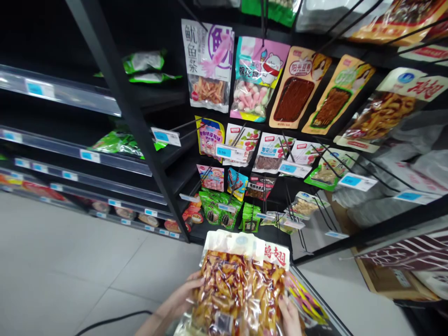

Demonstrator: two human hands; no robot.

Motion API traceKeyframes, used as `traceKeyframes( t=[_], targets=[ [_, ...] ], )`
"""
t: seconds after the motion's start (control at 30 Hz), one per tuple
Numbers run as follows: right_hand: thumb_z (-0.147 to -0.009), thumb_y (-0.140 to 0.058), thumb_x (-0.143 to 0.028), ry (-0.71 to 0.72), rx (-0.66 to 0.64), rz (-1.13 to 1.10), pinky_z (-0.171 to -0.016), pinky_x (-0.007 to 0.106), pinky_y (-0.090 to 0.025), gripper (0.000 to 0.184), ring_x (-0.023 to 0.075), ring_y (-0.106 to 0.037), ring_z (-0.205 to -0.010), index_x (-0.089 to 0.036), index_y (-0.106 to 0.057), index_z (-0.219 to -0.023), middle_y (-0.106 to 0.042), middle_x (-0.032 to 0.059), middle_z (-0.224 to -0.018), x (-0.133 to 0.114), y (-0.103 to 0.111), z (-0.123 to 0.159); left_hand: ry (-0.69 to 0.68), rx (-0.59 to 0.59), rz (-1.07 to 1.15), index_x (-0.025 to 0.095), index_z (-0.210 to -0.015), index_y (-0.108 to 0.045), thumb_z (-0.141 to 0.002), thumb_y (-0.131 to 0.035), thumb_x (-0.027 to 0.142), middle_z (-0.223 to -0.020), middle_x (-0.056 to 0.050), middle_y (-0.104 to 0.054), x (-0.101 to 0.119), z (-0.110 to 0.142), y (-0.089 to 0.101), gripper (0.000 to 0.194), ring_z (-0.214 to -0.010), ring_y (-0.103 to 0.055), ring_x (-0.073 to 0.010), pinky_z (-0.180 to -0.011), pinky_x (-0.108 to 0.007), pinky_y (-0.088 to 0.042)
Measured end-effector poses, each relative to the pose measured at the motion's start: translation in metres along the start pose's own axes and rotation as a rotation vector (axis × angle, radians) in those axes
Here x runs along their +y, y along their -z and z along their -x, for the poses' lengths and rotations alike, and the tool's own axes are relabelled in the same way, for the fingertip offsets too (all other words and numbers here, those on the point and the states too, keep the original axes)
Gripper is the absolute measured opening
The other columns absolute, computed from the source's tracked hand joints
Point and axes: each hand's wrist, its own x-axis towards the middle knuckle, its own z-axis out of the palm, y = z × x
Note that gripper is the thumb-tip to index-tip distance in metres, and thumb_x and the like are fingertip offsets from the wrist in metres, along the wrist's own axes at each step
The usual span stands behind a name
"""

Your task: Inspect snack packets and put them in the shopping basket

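- Stack: flat, clear-fronted plastic packs of glossy brown food with cream tops (224, 280), at least two overlapping, are held up in front of the black metal rack (136, 126), to the right of its left upright's foot and before its bottom edge.
- Left hand (187, 291): fingers curl in behind the packs' left edge, gripping it; how far they reach is hidden.
- Right hand (290, 315): bent fingers hold the right edge, closed to the packs' thickness.
- The overlap looks apt to slide, so press evenly inward and support the heavy lower part.
- Squaring the cream tops before moving would likely keep the stack together.
- Lift clear of the colourful yellow-edged packets (308, 301) beside the right hand.
- A similar cream-topped packet (380, 114) hangs near the rack's upper right corner.
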Motion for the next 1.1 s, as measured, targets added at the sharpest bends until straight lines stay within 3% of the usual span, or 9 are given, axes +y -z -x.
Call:
traceKeyframes(
  t=[0.2,0.37,0.53,0.63,0.7,0.8,0.9,1.1],
  targets=[
    [-0.059,-0.067,-0.055,0.011,-0.057,-0.015,-0.061,0.029,-0.045,0.039,0.0198,-0.056,-0.06,-0.016,-0.065,-0.059,-0.064,0.0034,-0.06,-0.009,-0.03,0.004,-0.009,0.018,-0.116,0.017,-0.094,-0.062,-0.065,-0.07,0.02,-0.087,-0.006,-0.071,0.016,0.032,-0.02,0.03,-0.085,-0.066,-0.0248,-0.081,-0.035,-0.046],
    [-0.06,-0.065,-0.057,-0.046,-0.095,-0.046,-0.064,0.033,-0.046,0.04,0.0226,-0.059,-0.064,-0.017,-0.065,-0.06,-0.065,0.0043,-0.062,-0.004,-0.068,0.008,-0.088,-0.005,-0.281,0.016,-0.097,-0.064,-0.061,-0.073,0.024,-0.087,-0.008,-0.072,0.027,0.049,-0.052,0.038,-0.079,-0.066,-0.0253,-0.075,-0.034,-0.048],
    [-0.073,-0.046,-0.063,-0.16,0.043,-0.07,-0.078,0.036,-0.045,0.05,0.0269,-0.057,-0.096,-0.017,-0.063,-0.087,-0.066,0.0085,-0.091,0.0,-0.078,0.014,-0.156,0.072,-0.351,0.014,-0.095,-0.065,-0.056,-0.076,0.029,-0.084,-0.009,-0.073,0.027,0.053,-0.066,0.042,-0.076,-0.067,-0.0276,-0.072,-0.036,-0.049],
    [-0.078,-0.04,-0.06,-0.01,0.2,-0.032,-0.086,0.033,-0.04,0.05,0.0244,-0.049,-0.109,-0.019,-0.053,-0.106,-0.058,0.0077,-0.109,-0.005,-0.077,0.025,-0.152,0.065,-0.373,0.014,-0.092,-0.065,-0.057,-0.075,0.029,-0.084,-0.009,-0.073,0.026,0.052,-0.064,0.04,-0.078,-0.066,-0.0279,-0.074,-0.035,-0.048],
    [-0.078,-0.046,-0.053,0.188,0.331,0.095,-0.085,0.032,-0.038,0.045,0.0234,-0.05,-0.101,-0.02,-0.047,-0.108,-0.054,0.0076,-0.107,-0.01,-0.077,0.035,-0.14,0.035,-0.386,0.014,-0.091,-0.066,-0.056,-0.075,0.029,-0.083,-0.009,-0.073,0.027,0.052,-0.063,0.039,-0.079,-0.066,-0.0287,-0.076,-0.037,-0.048],
    [-0.073,-0.057,-0.042,0.38,0.38,0.333,-0.073,0.03,-0.037,0.026,0.0196,-0.05,-0.076,-0.021,-0.049,-0.087,-0.051,0.0018,-0.082,-0.018,-0.076,0.048,-0.11,0.04,-0.4,0.016,-0.091,-0.067,-0.055,-0.075,0.029,-0.086,-0.008,-0.073,0.029,0.053,-0.065,0.039,-0.083,-0.066,-0.029,-0.08,-0.037,-0.047],
    [-0.069,-0.06,-0.035,0.347,0.296,0.373,-0.061,0.027,-0.034,0.02,0.0152,-0.044,-0.06,-0.023,-0.045,-0.072,-0.043,-0.005,-0.064,-0.024,-0.078,0.055,-0.088,0.048,-0.394,0.018,-0.094,-0.066,-0.057,-0.074,0.029,-0.09,-0.006,-0.073,0.029,0.055,-0.068,0.04,-0.088,-0.065,-0.0291,-0.083,-0.037,-0.046],
    [-0.067,-0.063,-0.035,0.217,0.192,0.266,-0.052,0.024,-0.031,0.023,0.0122,-0.04,-0.05,-0.023,-0.043,-0.069,-0.039,-0.0087,-0.054,-0.027,-0.078,0.051,-0.093,0.053,-0.354,0.019,-0.097,-0.066,-0.057,-0.074,0.026,-0.092,-0.006,-0.072,0.026,0.057,-0.072,0.041,-0.089,-0.065,-0.0288,-0.084,-0.037,-0.047]
  ],
)
